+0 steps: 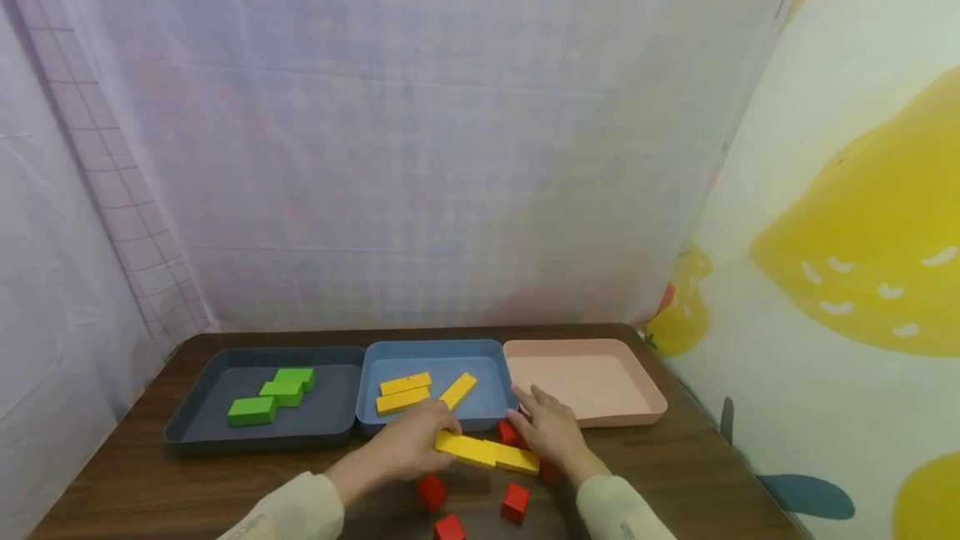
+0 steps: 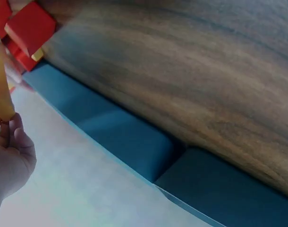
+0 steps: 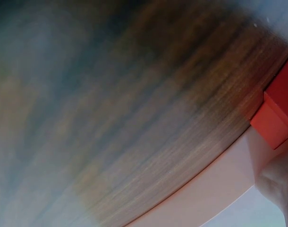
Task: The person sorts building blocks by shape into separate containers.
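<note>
My left hand [image 1: 416, 440] pinches the near end of a yellow block [image 1: 465, 449], which also shows in the left wrist view at the left edge. A second yellow block [image 1: 517, 458] lines up with its far end; whether that one is held too, I cannot tell. My right hand [image 1: 553, 432] reaches over red blocks [image 1: 509, 433] with its fingers extended and spread, near the blue tray's front corner. In the right wrist view, a red block [image 3: 272, 124] appears close to that hand, partly cut off. More red blocks [image 1: 515, 502] lie on the table between the wrists.
The blue tray [image 1: 435, 347] contains several yellow blocks [image 1: 405, 384]. To its left a dark tray [image 1: 217, 432] has three green blocks [image 1: 252, 412]. A pink tray [image 1: 585, 348] adjoins on the right. Curtains hang behind the wooden table [image 1: 675, 473].
</note>
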The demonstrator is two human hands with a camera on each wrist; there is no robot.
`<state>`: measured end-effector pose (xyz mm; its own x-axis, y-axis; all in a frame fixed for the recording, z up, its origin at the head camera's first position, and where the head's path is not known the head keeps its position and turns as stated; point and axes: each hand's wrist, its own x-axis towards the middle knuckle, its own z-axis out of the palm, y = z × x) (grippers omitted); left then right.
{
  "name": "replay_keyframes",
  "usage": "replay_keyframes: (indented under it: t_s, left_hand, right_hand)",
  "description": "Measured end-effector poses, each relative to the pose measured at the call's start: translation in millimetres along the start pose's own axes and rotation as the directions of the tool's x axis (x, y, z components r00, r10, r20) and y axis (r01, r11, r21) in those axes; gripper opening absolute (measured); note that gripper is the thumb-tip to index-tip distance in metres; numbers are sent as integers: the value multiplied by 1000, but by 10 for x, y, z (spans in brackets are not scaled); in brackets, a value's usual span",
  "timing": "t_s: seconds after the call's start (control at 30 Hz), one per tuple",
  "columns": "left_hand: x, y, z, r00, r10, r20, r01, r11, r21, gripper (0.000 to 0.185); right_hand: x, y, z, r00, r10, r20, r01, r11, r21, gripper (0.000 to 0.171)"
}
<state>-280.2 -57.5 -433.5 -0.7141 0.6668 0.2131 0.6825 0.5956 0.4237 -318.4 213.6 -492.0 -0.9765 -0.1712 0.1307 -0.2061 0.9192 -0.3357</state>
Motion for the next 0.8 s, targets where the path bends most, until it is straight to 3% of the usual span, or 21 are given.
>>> replay_keyframes:
  t_s: [0.17,0.4,0.6,0.8]
  left_hand:
    - [20,-51,-53,999,-14,-52,11,999,-43,26]
    - [8,-116,-101,979,6,-206,-12,1000,-27,32]
    - [5,-181,-108,962,-100,-253,89,995,-54,31]
    - [33,-217,-133,935,-188,-300,173,982,-75,29]
  right_hand:
    - [-1,3,7,1000,6,0,-6,1000,-3,57]
    - [1,11,8,1000,-1,-5,1,1000,-2,56]
    - [2,0,-4,1000,0,-5,0,1000,14,56]
    - [5,-8,-12,1000,-4,-9,4,1000,0,57]
